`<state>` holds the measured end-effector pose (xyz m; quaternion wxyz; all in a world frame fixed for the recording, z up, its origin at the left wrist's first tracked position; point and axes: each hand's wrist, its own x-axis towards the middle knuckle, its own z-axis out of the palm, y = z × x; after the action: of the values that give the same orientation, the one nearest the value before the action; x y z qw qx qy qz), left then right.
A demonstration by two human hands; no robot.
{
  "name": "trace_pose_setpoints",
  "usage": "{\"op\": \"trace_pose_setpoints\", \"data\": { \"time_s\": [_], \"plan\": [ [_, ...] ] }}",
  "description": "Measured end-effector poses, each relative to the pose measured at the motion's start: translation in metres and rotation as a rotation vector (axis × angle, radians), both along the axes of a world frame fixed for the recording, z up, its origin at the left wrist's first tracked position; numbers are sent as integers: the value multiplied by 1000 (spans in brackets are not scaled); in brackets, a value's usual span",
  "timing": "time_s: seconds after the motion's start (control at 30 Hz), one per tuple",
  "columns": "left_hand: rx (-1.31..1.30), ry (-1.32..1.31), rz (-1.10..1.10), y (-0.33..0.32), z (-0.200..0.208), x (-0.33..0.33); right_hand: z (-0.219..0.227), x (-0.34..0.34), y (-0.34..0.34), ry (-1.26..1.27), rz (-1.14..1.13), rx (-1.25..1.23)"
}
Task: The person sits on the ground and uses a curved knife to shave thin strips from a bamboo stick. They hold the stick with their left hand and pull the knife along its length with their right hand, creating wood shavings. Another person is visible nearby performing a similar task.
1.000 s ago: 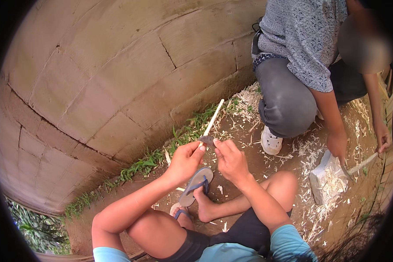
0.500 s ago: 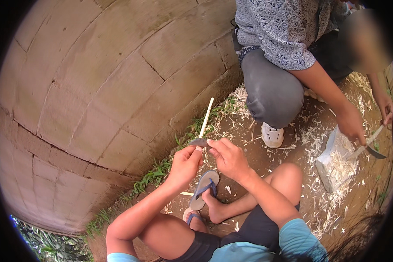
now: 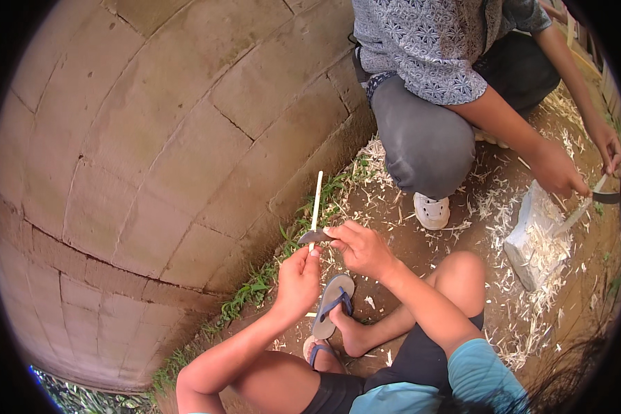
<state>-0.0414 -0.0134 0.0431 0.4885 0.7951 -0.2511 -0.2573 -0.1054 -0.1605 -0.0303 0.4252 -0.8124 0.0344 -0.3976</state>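
My left hand (image 3: 299,281) is closed around a thin pale wooden stick (image 3: 317,200), whose long end points up and away from me. In my right hand (image 3: 363,252) is a small knife with a short dark curved blade (image 3: 313,237). The blade lies across the stick just above my left thumb. My right fingers wrap the knife's handle, so most of it is hidden. Both hands are in front of me, above my sandalled feet (image 3: 333,303).
A block wall (image 3: 152,159) rises on the left, grass (image 3: 255,286) along its foot. At the right another person squats, a curved blade (image 3: 606,197) and a pale strip (image 3: 574,217) at their hands. Beside them lies a grey stone block (image 3: 524,238) among wood shavings (image 3: 531,331).
The stick has swung more upright, and the blade now crosses it a little farther above my left thumb. The other person's right hand and blade have moved up and right.
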Motion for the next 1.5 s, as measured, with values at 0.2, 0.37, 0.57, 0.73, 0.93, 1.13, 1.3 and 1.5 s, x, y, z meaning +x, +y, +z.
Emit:
{"op": "trace_pose_setpoints", "data": {
  "time_s": [0.2, 0.37, 0.57, 0.73, 0.93, 1.13, 1.3, 1.5],
  "plan": [
    [85, 288, 242, 4, -13, 20, -45, 37, 13, 80, 99, 146],
    [200, 259, 222, 18, -32, 34, -55, 41, 24, 204, 178, 193],
    [146, 308, 183, 11, -27, 36, -38, 36, 32, 263, 135, 235],
    [195, 301, 132, 9, -24, 42, -24, 28, 34, 373, 220, 262],
    [170, 250, 148, 2, -23, 40, -30, 27, 29, 380, 209, 250],
    [114, 263, 157, 5, -15, 43, -30, 25, 29, 450, 195, 156],
    [31, 186, 103, 11, -22, 50, -29, 21, 40, 403, 177, 147],
    [-7, 246, 118, 20, -33, 60, -24, 16, 46, 401, 148, 231]
  ]
}}
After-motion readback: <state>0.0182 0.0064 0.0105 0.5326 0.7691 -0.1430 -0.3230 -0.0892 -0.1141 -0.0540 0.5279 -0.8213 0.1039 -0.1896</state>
